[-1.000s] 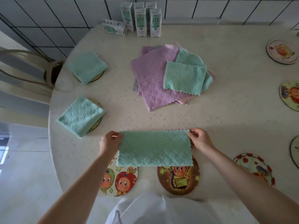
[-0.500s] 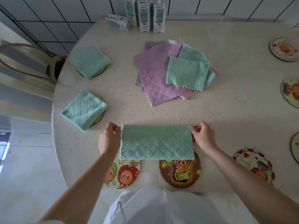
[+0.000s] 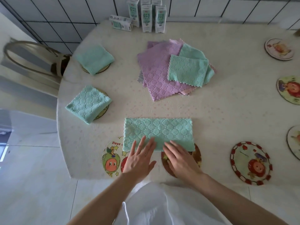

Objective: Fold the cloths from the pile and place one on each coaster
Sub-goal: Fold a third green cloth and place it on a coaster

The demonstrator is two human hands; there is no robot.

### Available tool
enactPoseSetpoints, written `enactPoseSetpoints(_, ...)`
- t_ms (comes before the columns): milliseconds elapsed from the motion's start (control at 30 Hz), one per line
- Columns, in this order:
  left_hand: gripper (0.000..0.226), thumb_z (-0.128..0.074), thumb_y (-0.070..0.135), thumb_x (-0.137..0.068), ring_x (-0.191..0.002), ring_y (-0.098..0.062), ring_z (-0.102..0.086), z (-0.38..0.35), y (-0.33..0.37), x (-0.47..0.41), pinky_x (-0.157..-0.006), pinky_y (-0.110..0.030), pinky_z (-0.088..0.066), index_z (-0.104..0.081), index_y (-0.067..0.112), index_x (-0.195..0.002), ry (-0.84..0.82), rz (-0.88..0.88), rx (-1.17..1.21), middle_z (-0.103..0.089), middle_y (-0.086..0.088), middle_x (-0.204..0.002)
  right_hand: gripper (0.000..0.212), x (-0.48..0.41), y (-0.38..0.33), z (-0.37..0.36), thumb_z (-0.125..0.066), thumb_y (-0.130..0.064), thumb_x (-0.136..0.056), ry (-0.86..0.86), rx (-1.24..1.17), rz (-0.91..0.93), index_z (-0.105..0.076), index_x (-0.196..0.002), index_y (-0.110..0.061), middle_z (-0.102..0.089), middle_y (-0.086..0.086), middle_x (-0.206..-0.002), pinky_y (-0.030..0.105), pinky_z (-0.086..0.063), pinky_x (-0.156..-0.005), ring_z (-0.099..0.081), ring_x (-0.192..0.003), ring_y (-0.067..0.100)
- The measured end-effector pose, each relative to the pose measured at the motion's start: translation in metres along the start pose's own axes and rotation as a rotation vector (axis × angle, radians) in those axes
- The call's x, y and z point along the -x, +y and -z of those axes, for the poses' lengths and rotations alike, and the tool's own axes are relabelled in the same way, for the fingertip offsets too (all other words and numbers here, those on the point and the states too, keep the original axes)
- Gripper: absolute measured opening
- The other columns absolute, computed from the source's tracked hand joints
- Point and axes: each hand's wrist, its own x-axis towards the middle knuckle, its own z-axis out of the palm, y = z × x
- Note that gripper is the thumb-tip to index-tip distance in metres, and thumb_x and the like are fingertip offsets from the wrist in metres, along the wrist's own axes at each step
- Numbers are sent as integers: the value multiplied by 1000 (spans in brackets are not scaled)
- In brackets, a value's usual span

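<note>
milk cartons (image 3: 146, 18) stand by a toppled carton (image 3: 121, 23) far across the table (image 3: 227, 104); a chair (image 3: 32, 60) sits left.

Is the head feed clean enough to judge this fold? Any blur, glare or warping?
Head view: the green cloth under the hands is sharp, its quilting readable; the right hand is slightly smeared, the left hand crisper. Head view, edges: the chair is blurred and the wall tiles bow from wide-angle warp. Head view, light: soft, faint shadows, no glare on the table.
</note>
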Motion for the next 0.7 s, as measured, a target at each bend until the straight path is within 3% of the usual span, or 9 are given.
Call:
enactPoseSetpoints(133,77,-33,58,-89,-146,-31,-4,-7,-17,18,-114,-56,-16,-9,21,-152,-50,88,-8,-7,0,-160,50,14,9,-3,-42,-27,-91,-43,44,-17,-45,-139,-11,-38,5,-149,42,-35,-110,-32,-139,25)
enactPoseSetpoints(300,73,-23,58,-91,-146,-26,-5,-11,-35,44,-114,-56,-14,-16,18,-151,-40,174,-24,-12,0,-159,46,37,27,3,-55,-19,-88,38,99,-65,-52,-133,-8,-49,6,-139,40,-41,-106,-44,-129,25)
enactPoseSetpoints(467,79,-42,50,-91,-147,-26,1,-18,-44,60,-117,-54,-9,-9,12,-152,-27,261,19,-6,-1,-160,56,45,41,12,-73,-1,-71,-19,158,-107,-56,-125,-5,-56,8,-120,37,-52,-88,-55,-108,25)
enactPoseSetpoints(567,77,-25,57,-92,-146,-27,-1,-18,-43,63,-116,-54,-8,-7,13,-152,-23,315,34,-5,0,-160,66,37,41,20,-74,9,-57,-117,198,-112,-56,-119,-5,-54,9,-114,37,-54,-80,-54,-99,28)
enactPoseSetpoints(700,82,-5,63,-87,-146,-26,3,-17,-41,65,-116,-51,-1,-5,14,-152,-27,375,38,-5,-3,-159,63,20,36,37,-76,9,-53,-216,255,-111,-55,-110,-8,-54,9,-106,34,-53,-65,-55,-88,26)
